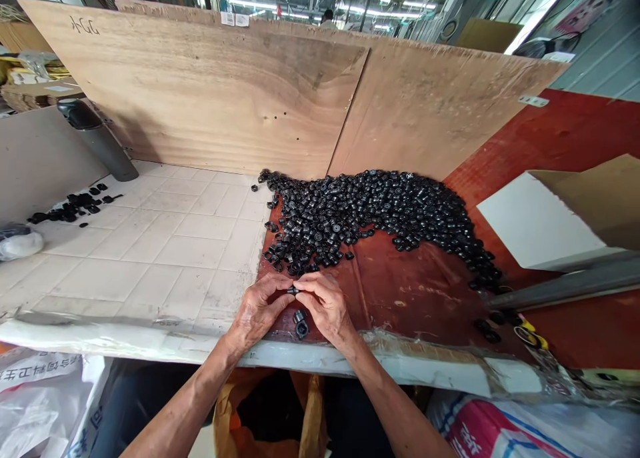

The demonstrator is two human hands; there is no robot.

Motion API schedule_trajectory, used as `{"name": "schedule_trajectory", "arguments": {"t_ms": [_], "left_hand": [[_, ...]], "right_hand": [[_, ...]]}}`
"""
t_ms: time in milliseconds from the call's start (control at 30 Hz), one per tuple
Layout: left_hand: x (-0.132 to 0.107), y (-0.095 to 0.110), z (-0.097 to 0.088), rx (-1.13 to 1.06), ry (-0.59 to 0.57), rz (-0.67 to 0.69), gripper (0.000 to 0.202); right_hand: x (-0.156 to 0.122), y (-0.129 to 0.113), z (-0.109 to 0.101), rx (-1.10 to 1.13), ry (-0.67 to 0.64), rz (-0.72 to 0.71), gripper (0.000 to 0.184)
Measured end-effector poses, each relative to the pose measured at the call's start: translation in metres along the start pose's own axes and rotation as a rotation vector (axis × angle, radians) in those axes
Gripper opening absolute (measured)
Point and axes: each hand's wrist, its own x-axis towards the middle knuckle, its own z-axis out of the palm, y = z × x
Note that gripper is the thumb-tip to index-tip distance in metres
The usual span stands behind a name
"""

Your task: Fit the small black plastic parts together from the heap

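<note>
Far plywood board (225,98): handwriting (85,25) at left, looks like "小GG".
Near-left white bag (50,411): "饲料卫生", line cut off.
Near-right bag (565,421): lettering on pink panel (483,431), unclear.

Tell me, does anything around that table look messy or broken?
A bit: some small black pieces lie scattered on the white tiles, well away from the big black pile. The plywood board has a rough, splintery top edge too.

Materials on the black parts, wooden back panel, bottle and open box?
Black parts: probably hard plastic, glossy; small bright highlights, uniform black.
Back panel: wood, likely plywood, seemingly unpainted; visible grain, rough top edge.
Bottle: dark grey, fairly matte body; coated metal or plastic, can't tell.
Box: likely cardboard, smooth white outside, brown inside; thin, flat walls.
</note>
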Motion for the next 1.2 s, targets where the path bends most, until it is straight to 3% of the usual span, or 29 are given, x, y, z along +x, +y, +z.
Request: {"name": "schedule_trajectory", "arguments": {"t_ms": [133, 300, 367, 467, 667, 933, 1200], "left_hand": [[0.0, -0.002, 0.0, 0.003, 0.007, 0.018, 0.017], [-0.003, -0.009, 0.0, -0.018, 0.006, -0.048, 0.018], [-0.004, -0.01, 0.001, -0.014, 0.016, -0.057, 0.017], [-0.004, -0.008, 0.002, 0.027, 0.033, -0.024, 0.013], [-0.001, -0.004, 0.0, 0.058, 0.024, 0.05, 0.011], [0.0, -0.003, 0.002, -0.087, 0.041, -0.088, 0.015], [0.002, -0.003, 0.002, -0.167, 0.055, -0.148, 0.013]], "right_hand": [[-0.002, 0.004, 0.003, -0.043, 0.025, 0.025, 0.013], [-0.005, 0.008, 0.006, -0.042, 0.054, 0.079, 0.025], [-0.006, 0.008, 0.006, -0.058, 0.043, 0.071, 0.021], [-0.005, 0.008, 0.006, -0.079, 0.014, 0.074, 0.011], [-0.004, 0.008, 0.009, -0.077, -0.003, 0.132, 0.016], [-0.003, 0.006, 0.008, -0.114, 0.031, -0.018, 0.016], [0.007, -0.003, -0.001, 0.058, -0.036, 0.001, 0.015]]}}
